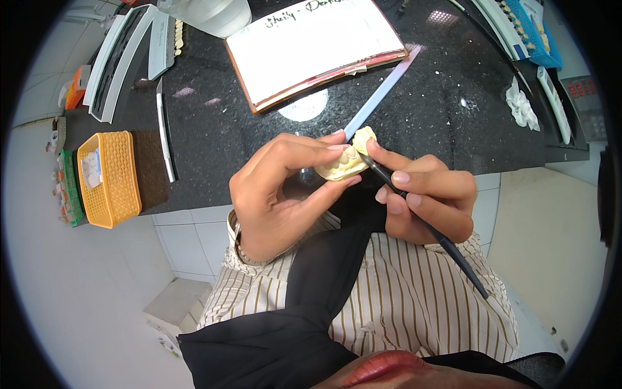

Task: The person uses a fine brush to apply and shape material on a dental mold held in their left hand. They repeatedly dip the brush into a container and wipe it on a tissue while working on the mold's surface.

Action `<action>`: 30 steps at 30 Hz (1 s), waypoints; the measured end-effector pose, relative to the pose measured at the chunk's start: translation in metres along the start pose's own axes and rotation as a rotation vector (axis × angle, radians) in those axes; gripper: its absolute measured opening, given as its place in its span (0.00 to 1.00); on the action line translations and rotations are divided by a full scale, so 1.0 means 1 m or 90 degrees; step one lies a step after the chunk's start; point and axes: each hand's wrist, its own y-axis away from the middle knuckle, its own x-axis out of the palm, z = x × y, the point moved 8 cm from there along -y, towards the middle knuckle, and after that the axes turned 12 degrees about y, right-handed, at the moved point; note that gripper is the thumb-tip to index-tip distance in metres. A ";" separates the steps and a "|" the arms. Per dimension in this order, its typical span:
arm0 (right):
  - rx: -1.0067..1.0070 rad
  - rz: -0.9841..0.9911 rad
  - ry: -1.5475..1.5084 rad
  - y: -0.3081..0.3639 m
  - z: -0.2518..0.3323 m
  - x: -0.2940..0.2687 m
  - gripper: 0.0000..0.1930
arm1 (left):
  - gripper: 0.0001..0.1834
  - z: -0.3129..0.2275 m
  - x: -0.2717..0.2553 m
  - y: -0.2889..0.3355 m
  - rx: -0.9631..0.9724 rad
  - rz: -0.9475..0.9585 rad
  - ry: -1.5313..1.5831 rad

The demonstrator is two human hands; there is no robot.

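Note:
Between the thumb and fingers of my left hand (275,188) is a pale yellow dental cast (340,167) with moulded teeth, held up over the counter's near edge. My right hand (434,198) grips a slim black-handled tool (447,243) like a pen, its handle slanting down to the right. The tool's narrow tip meets the right side of the cast; its exact shape is too small to tell. My right index finger also reaches up against the cast's upper part. Both hands are close together, with the cast between them.
A notebook (317,48) lies ahead on the black speckled counter (447,110), beside a pale blue ruler-like strip (382,94). A yellow basket (110,188) stands at the left edge. Crumpled tissue (521,107) and a blue basket (547,55) are right; a clear container (217,16) stands at the back.

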 end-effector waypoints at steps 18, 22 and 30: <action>0.004 0.008 0.012 0.004 0.000 -0.002 0.15 | 0.19 0.000 0.004 0.002 0.003 0.067 -0.024; 0.099 -0.072 -0.161 -0.002 -0.013 -0.009 0.12 | 0.19 0.000 0.004 0.001 -0.006 0.063 -0.005; 0.363 -0.073 -0.318 -0.011 -0.044 -0.006 0.11 | 0.20 0.006 0.004 -0.002 -0.070 0.143 0.064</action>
